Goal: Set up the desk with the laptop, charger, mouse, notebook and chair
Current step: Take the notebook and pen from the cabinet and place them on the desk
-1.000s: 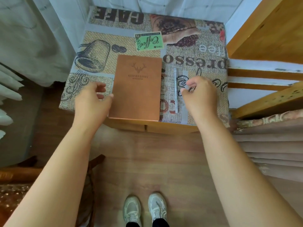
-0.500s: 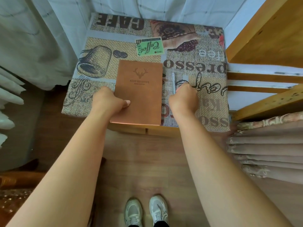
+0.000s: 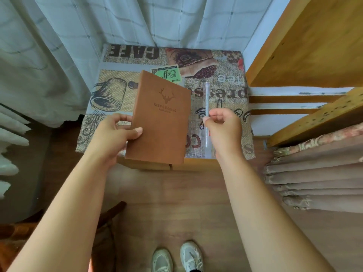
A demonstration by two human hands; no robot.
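Observation:
A brown notebook (image 3: 161, 118) with an embossed deer head is lifted and tilted above a small table covered by a coffee-print cloth (image 3: 222, 83). My left hand (image 3: 115, 134) grips its left edge, thumb on the cover. My right hand (image 3: 224, 126) pinches a clear pen (image 3: 207, 101) between thumb and fingers; the pen points away from me over the cloth. No laptop, charger or mouse is in view.
White curtains (image 3: 59, 55) hang behind and left of the table. A wooden shelf unit (image 3: 306, 46) stands at the right, with folded brown fabric (image 3: 318, 173) below it. A dark chair part (image 3: 110, 213) shows at lower left on the wooden floor. My shoes (image 3: 176, 258) are at the bottom.
My left hand has taken hold of the notebook and raised it off the cloth, tilting it. My right hand has closed on the pen and lifted it.

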